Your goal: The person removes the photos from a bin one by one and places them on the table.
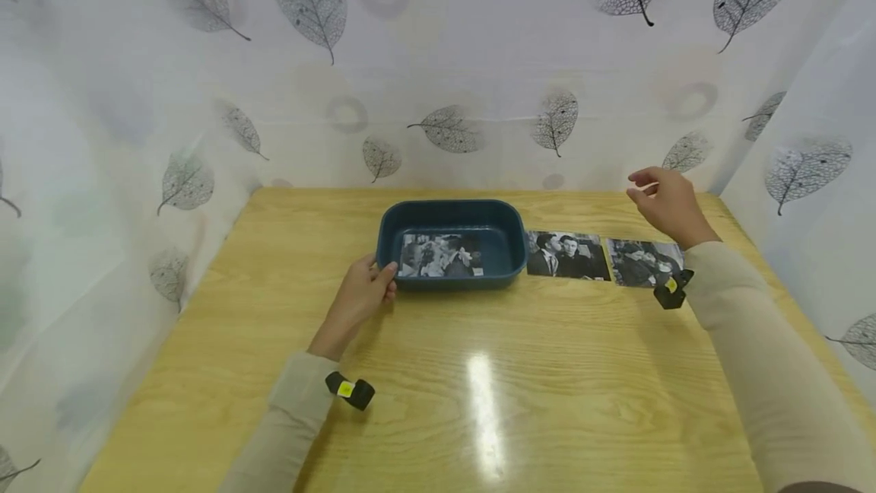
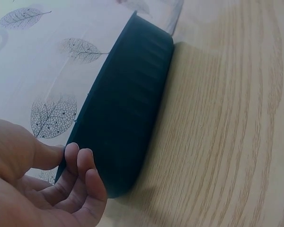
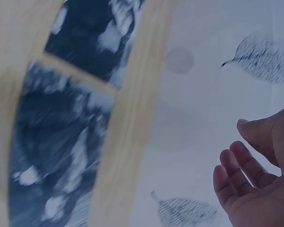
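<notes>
A dark teal rectangular tray point(image 1: 452, 284) stands on the table with a black-and-white photo point(image 1: 438, 256) lying inside it. My left hand point(image 1: 359, 291) pinches the tray's near left corner, thumb at the rim and fingers against the outer wall; the left wrist view shows this grip on the tray wall point(image 2: 120, 109). Two more black-and-white photos lie in a row to the right: one with two people point(image 1: 568, 256) beside the tray, and another point(image 1: 639, 261) farther right. Above that right photo my right hand point(image 1: 667, 200) is raised, fingers loosely bent, with nothing between them.
The wooden table point(image 1: 479, 371) carries a bright light reflection near its middle. A white leaf-printed cloth point(image 1: 479, 59) hangs behind the table's back edge and along both sides. Black bands point(image 1: 350, 390) are worn on both wrists.
</notes>
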Demonstrator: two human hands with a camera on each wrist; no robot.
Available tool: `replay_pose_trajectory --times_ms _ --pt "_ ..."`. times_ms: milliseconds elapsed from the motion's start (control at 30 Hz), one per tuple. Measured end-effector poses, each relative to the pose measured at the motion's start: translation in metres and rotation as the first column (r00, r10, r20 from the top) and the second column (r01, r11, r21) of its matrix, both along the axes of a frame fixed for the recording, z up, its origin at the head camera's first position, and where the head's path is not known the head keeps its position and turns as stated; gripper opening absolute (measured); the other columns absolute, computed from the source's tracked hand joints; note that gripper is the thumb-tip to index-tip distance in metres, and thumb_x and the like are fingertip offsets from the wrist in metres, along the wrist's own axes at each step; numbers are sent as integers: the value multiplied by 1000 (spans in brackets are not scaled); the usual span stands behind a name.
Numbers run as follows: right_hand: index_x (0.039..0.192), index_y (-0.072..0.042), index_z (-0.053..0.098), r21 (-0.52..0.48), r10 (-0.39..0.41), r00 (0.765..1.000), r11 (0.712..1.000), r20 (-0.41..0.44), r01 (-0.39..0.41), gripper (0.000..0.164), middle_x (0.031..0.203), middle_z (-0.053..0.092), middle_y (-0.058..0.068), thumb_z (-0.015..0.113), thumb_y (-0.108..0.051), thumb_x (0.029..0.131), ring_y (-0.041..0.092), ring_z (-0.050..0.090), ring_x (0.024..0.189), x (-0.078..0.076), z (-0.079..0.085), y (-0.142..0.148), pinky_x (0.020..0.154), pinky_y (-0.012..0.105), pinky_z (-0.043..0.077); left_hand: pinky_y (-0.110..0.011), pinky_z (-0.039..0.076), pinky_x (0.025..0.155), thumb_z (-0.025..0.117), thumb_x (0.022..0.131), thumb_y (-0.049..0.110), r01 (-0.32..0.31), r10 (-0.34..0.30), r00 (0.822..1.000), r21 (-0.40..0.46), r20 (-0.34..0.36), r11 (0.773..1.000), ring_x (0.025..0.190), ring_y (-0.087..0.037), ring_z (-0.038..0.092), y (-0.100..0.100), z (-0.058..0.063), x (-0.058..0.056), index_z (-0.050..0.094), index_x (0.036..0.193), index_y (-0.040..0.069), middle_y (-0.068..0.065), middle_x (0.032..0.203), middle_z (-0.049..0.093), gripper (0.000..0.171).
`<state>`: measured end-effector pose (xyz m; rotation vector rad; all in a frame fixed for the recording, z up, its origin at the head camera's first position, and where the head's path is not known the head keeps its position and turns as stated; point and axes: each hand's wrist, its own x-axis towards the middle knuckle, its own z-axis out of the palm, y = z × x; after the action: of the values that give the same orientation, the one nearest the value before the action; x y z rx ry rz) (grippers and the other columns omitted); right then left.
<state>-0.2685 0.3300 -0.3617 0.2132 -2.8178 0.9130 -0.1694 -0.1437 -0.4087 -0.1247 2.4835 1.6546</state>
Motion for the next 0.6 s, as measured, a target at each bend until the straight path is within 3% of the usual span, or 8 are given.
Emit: replay_pose_trajectory --times_ms 333,600 --pt "130 9 57 -21 102 994 995 -42 -103 36 125 54 29 61 -14 103 44 55 110 -4 31 -66 89 59 48 -37 59 72 52 108 16 -19 19 1000 5 2 1000 74 -21 66 2 3 -1 46 142 -8 -18 88 66 42" --pt "126 9 60 -12 233 971 972 -51 -234 35 123 58 28 66 -13 100 41 59 107 -5 32 -116 91 55 50 -33 58 70 52 108 15 -28 27 999 37 17 999 71 -16 64 1 2 -2 48 140 -8 -15 86 65 40"
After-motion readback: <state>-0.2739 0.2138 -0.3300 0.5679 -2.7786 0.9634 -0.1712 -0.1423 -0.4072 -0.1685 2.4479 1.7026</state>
